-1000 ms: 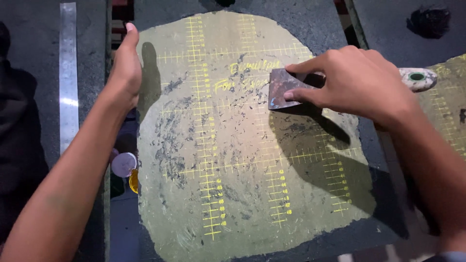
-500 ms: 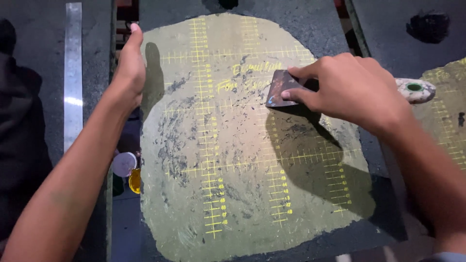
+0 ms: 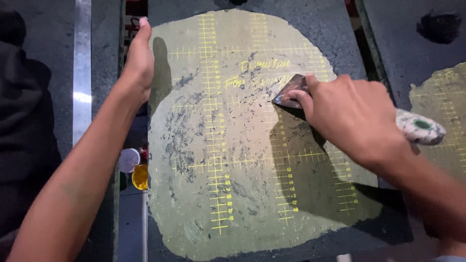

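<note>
A: Far left?
B: Metal strip (image 3: pixel 81 73) on dark bench. Left hand (image 3: pixel 138 60) flat, fingers extended, braced against slab (image 3: pixel 233 194) edge, holding nothing.
A: Below it?
B: White lid (image 3: pixel 129 160), yellow lid (image 3: pixel 140 177) in gap.
A: Right side?
B: Right hand (image 3: pixel 354 116) clasps scraper (image 3: pixel 291 91), blade pressed on slab's yellow grid, upper centre.
</note>
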